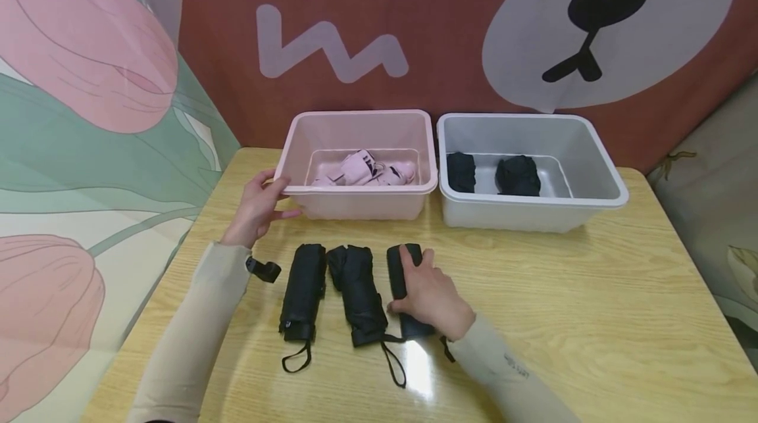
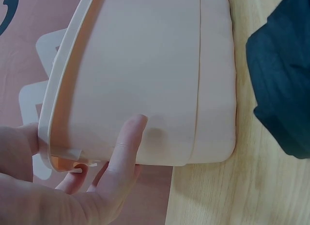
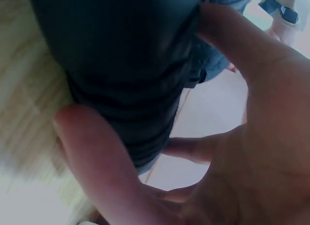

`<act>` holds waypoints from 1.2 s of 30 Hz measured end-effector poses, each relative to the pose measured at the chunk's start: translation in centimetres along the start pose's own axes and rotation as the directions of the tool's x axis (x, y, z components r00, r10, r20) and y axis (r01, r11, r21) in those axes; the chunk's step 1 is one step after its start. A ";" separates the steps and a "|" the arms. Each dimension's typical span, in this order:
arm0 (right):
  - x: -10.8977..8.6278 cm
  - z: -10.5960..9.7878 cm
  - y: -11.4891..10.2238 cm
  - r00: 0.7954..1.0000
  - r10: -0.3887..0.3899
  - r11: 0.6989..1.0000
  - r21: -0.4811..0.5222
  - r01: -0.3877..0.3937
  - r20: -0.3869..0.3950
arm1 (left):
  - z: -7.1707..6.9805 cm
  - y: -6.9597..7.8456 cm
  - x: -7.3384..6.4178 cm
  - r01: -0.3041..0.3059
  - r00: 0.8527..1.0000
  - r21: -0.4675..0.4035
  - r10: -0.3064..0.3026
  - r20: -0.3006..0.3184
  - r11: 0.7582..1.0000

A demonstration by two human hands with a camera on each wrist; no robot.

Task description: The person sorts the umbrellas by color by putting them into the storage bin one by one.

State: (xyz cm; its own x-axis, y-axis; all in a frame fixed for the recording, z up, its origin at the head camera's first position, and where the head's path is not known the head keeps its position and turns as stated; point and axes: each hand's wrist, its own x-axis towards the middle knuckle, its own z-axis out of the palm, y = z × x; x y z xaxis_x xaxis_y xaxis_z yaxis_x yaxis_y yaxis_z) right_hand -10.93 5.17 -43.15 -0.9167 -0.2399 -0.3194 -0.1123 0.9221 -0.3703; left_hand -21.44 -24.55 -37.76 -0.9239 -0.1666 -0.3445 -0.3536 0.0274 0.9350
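My left hand (image 1: pixel 256 207) holds the near left corner of the pink bin (image 1: pixel 361 202); in the left wrist view, one digit lies along the outer wall. Three folded black umbrellas lie in a row on the table. My right hand (image 1: pixel 431 293) grips the right umbrella (image 3: pixel 126 55) from above, its digits on both sides, and hides part of it. To its left lie the middle umbrella (image 1: pixel 360 295), with a wrist strap, and the left umbrella (image 1: pixel 304 291), with a looped strap. Folded pink umbrellas (image 1: pixel 358 168) lie inside the pink bin.
A grey-white bin (image 1: pixel 503 212) stands right of the pink one, holding a black bundle (image 1: pixel 518 175) and another dark bundle (image 1: pixel 460 172) at its left wall. Both bins sit at the back of the wooden table (image 1: pixel 592 318), before a printed cloth backdrop (image 1: pixel 444 28).
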 end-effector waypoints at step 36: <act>0.3 -0.2 1.2 1.000 -0.006 0.974 0.226 0.005 0.000 | 0.1 0.0 -0.1 0.010 1.000 0.021 -0.010 -0.003 1.000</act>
State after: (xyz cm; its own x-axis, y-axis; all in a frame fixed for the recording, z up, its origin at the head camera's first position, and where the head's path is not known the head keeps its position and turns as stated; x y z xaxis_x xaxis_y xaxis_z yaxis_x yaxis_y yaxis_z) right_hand -11.35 6.23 -43.52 -0.9159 -0.2452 -0.3177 -0.0278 0.8284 -0.5595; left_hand -21.40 -24.47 -37.73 -0.9199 -0.1695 -0.3536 -0.3658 0.0462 0.9295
